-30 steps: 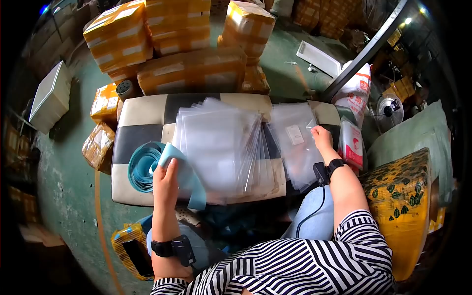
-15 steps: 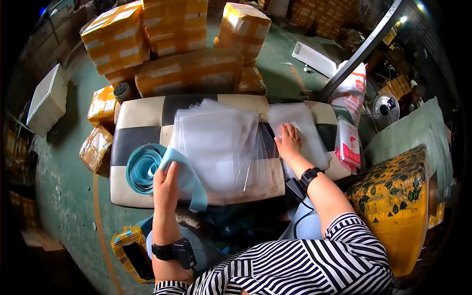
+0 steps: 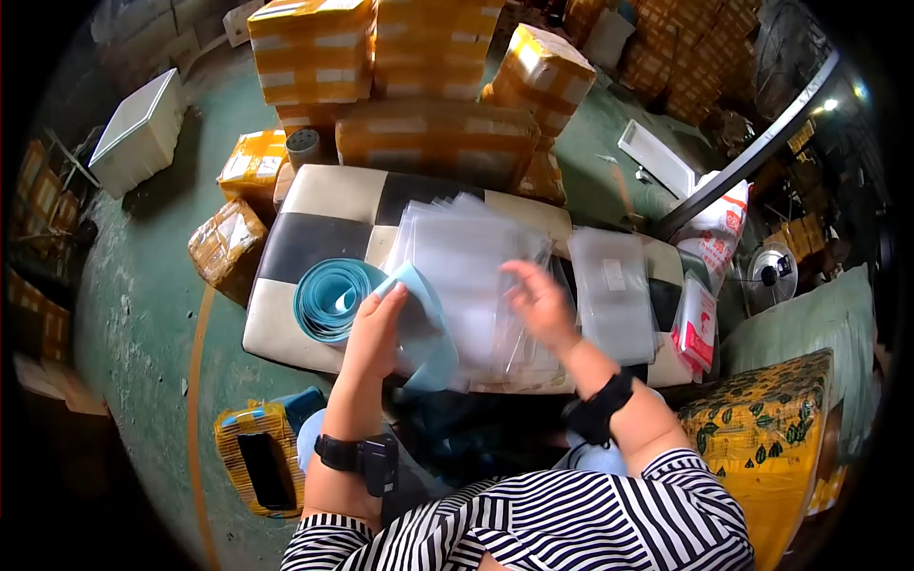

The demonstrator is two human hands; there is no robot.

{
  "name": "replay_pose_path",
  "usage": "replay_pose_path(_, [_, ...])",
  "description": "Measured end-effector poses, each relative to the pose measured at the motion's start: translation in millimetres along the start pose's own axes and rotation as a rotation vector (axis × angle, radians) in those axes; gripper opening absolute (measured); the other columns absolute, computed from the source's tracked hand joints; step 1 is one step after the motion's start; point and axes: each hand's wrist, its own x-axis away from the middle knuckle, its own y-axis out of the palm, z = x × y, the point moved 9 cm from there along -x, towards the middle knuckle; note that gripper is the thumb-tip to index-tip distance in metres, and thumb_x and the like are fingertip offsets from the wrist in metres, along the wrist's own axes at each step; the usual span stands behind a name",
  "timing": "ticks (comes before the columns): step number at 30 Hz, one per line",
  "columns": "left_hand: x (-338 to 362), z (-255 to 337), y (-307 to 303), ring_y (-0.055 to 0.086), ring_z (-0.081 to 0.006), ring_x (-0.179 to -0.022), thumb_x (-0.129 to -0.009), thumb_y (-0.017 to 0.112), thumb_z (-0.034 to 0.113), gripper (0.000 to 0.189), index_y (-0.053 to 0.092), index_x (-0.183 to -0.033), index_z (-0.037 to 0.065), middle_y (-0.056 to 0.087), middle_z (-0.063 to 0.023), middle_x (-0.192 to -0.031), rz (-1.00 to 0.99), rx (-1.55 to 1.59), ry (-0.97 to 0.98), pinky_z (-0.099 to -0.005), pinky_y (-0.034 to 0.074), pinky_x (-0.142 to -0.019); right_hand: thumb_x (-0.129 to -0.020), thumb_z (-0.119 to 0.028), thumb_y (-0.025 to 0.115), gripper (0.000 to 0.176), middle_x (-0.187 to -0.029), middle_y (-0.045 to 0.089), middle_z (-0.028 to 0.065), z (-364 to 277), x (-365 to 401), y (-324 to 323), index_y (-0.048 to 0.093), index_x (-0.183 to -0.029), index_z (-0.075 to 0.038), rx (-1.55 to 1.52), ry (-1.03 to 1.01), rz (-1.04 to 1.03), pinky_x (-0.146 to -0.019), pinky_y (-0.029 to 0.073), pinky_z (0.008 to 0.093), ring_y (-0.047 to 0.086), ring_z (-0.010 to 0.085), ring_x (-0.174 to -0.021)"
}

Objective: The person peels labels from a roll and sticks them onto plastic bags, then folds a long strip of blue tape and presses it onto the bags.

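left hand (image 3: 376, 328) grips the blue strip (image 3: 328, 297); right hand (image 3: 538, 300) hovers open over clear bags (image 3: 466, 252).

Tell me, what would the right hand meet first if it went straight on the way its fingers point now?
Most likely the fanned stack of clear bags, lying just ahead of the right hand. The hand is blurred, so its height above them is unclear.

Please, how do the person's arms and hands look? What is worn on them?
The left hand and the right hand are bare, without gloves. Each wrist carries a black strap: the left strap holds a small black boxy device, the right strap is blurred. The short sleeves have black and white stripes.
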Motion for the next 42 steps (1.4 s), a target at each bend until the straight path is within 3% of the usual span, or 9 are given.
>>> replay_pose_path(7, [5,10,-14,0.056,-0.0138,-0.076,-0.085,0.049,0.02,0.024,0.054,-0.097,0.0,0.058,-0.0067,-0.086,0.037,0.116,0.077,-0.0255,0.045,-0.066,-0.075,-0.003,0.058,0.042,-0.114,0.048,0.0078,-55,17,105,0.046,-0.115,-0.005,-0.115,-0.078,-0.26,-0.092,0.035,0.0307,0.044,0.0188,-0.109])
replay_pose_path(13, [40,8,53,0.052,-0.0106,-0.064,-0.08,0.059,0.017,0.024,0.056,-0.092,-0.003,0.058,-0.0107,-0.067,-0.408,-0.939,0.31,-0.0264,0.044,-0.059,-0.071,0.011,0.051,0.07,-0.122,0.043,0.011,-42,21,90,0.023,-0.132,-0.01,-0.798,0.337,-0.285,-0.095,0.034,0.0306,0.043,0.02,-0.111])
replay_pose_path(15, [39,-7,62,0.058,-0.0239,-0.064,-0.078,0.062,0.018,0.024,0.056,-0.089,-0.002,0.058,-0.0203,-0.073,-0.529,-1.094,0.46,-0.0332,0.045,-0.062,-0.071,0.013,0.049,0.07,-0.121,0.045,0.0116,-35,35,81,0.023,-0.132,-0.01,-0.785,0.361,-0.293,-0.094,0.035,0.0306,0.045,0.0206,-0.109])
replay_pose_path(18, [47,-26,69,0.056,-0.0382,-0.073,-0.076,0.061,0.023,0.027,0.057,-0.087,-0.001,0.057,-0.0239,-0.077,-0.665,-1.244,0.422,-0.0379,0.044,-0.063,-0.074,0.004,0.055,0.042,-0.1,0.054,0.0064,-16,62,68,0.045,-0.114,-0.005,-0.551,0.423,-0.321,-0.084,0.04,0.0268,0.05,0.0154,-0.095])
replay_pose_path(23, [55,-48,75,0.055,-0.0371,-0.073,-0.071,0.064,0.025,0.028,0.057,-0.085,0.002,0.057,-0.0217,-0.076,-0.724,-1.461,0.408,-0.0374,0.044,-0.062,-0.076,-0.004,0.059,0.007,-0.071,0.053,-0.0033,-1,93,38,0.057,-0.083,-0.004,-0.203,0.348,-0.082,-0.061,0.04,0.0212,0.048,0.0063,-0.067])
replay_pose_path(25, [50,-47,70,0.048,-0.0229,-0.107,-0.067,0.065,0.022,0.037,0.056,-0.101,0.014,0.057,-0.0071,-0.102,-0.626,-1.643,0.584,-0.0472,0.03,-0.094,-0.076,-0.006,0.061,0.009,-0.07,0.053,-0.0023,-23,93,21,0.056,-0.084,-0.004,-0.218,0.314,0.033,-0.061,0.041,0.0211,0.048,0.0062,-0.066])
replay_pose_path(30, [27,5,62,0.036,-0.0225,-0.119,-0.064,0.059,0.006,0.045,0.055,-0.107,0.017,0.049,-0.0025,-0.118,-0.197,-1.779,0.891,-0.0473,0.023,-0.099,-0.076,-0.007,0.062,0.012,-0.075,0.056,0.0016,-51,93,-12,0.056,-0.085,-0.003,-0.191,0.129,0.179,-0.065,0.043,0.0234,0.052,0.0083,-0.072])
replay_pose_path(34, [15,83,52,0.035,-0.0258,-0.119,-0.062,0.054,-0.001,0.055,0.051,-0.113,0.018,0.046,-0.0066,-0.121,0.011,-1.622,1.064,-0.0443,0.024,-0.099,-0.076,0.0,0.06,0.011,-0.085,0.054,0.0083,-126,97,-8,0.053,-0.083,-0.006,-0.033,-0.372,0.086,-0.071,0.042,0.0247,0.054,0.0155,-0.078])
replay_pose_path(42, [51,171,65,0.036,-0.0275,-0.115,-0.054,0.056,-0.003,0.061,0.045,-0.111,0.014,0.045,-0.0068,-0.115,0.398,-1.748,1.395,-0.0434,0.023,-0.098,-0.077,-0.008,0.061,0.007,-0.086,0.057,0.0117,-161,109,-34,0.056,-0.082,-0.005,-0.076,-0.504,0.138,-0.072,0.044,0.0285,0.056,0.023,-0.081])
